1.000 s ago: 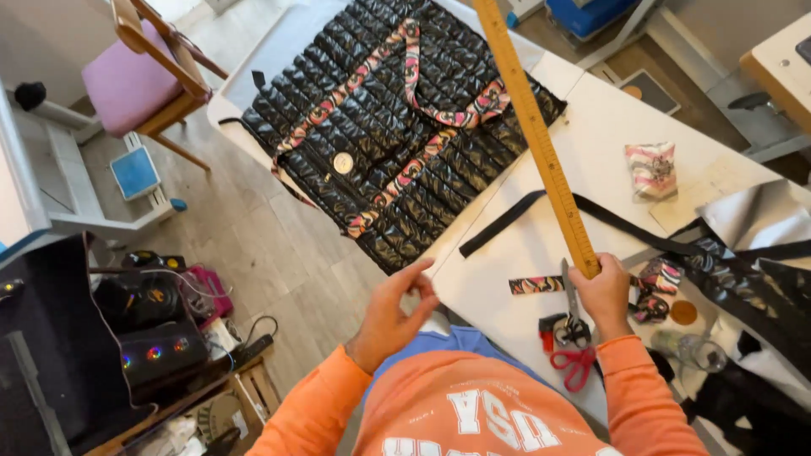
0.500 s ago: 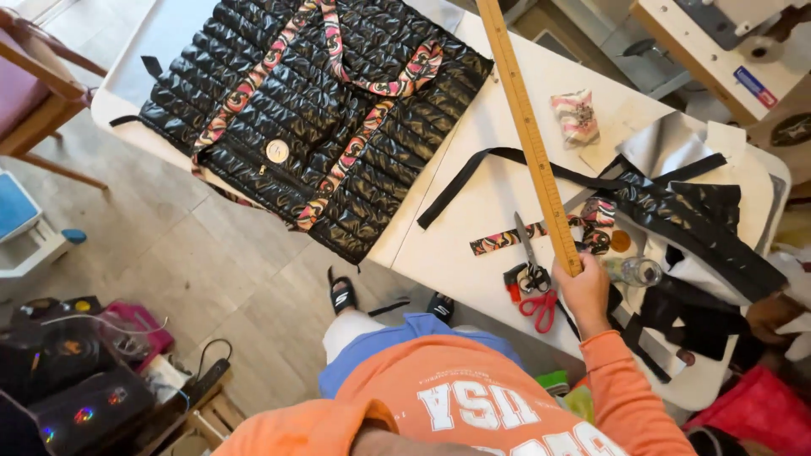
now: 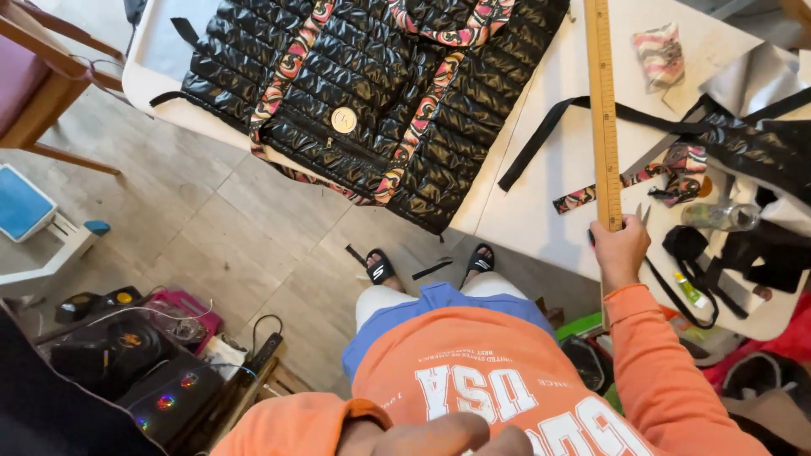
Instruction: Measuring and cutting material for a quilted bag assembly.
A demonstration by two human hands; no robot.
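At the bottom edge of the frame the left hand (image 3: 439,437) is pulled in against the orange sweatshirt, fingers curled, though whether it grips anything cannot be told. To the right of centre the right hand (image 3: 619,247) is closed on the near end of a long wooden ruler (image 3: 602,101), which runs straight up the white table (image 3: 541,219) to the top of the frame. The ruler looks stiff, light and smooth, likely to pivot or slide if held only at the end; a hold nearer its middle would seem steadier. Just beside it lie a patterned strap (image 3: 591,196) and black webbing (image 3: 541,139). Further up, a glossy black quilted bag (image 3: 372,93) overhangs the table's left edge. Compared with half a second ago, the view has dropped nearer the floor, and the red scissors by the hand no longer show.
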